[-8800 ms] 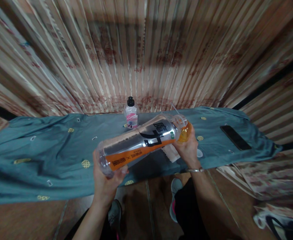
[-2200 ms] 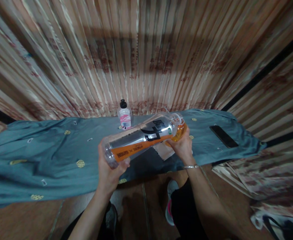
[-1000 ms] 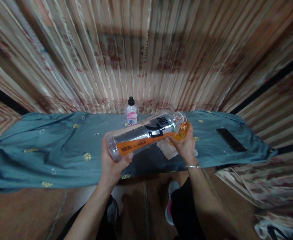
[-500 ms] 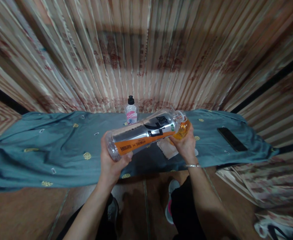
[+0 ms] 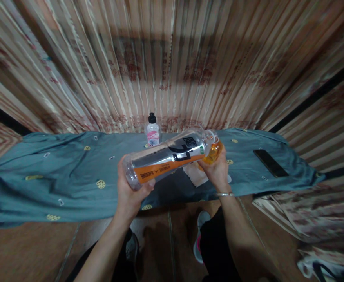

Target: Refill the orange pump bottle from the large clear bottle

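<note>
Orange and silver wrap the big bottle (image 5: 166, 158) that I watch from far away. It lies on its side up in the air, over the blue-green cloth (image 5: 72, 172). The left hand (image 5: 133, 192) has its fingers curled around the bottom end, so the bottle points off to the right from that grip, and a bit away from me. At the far end, the neck (image 5: 209, 138) comes right to the top of what looks like a small amber cup (image 5: 214, 153). The right hand (image 5: 218, 170) has its fingers wrapped around that cup, so it is the hand nearer to the neck. I cannot tell if neck and cup touch. To me, what matters most is how those two line up. Behind the big bottle stands a small bottle with a black cap (image 5: 152, 132).
</note>
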The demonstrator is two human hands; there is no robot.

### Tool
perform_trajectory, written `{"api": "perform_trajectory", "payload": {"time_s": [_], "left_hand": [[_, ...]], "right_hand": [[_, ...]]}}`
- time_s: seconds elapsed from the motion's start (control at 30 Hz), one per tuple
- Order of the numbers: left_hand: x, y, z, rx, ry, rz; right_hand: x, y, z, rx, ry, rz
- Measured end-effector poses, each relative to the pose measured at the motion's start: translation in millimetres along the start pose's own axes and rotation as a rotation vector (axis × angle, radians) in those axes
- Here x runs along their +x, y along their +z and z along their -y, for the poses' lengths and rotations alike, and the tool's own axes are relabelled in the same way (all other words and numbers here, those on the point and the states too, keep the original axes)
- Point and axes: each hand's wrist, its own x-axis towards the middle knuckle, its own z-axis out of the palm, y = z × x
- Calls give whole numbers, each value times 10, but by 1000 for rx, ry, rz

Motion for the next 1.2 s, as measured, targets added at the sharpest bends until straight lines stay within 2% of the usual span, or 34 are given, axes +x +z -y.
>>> {"api": "perform_trajectory", "payload": {"time_s": [0.37,1.2], "left_hand": [[3,-25,55,22,2,-23],[9,-2,-7,23,13,-16]], "right_hand": [[-7,29,-16,-22,0,-8],[-6,26,16,1,10,-24]]}}
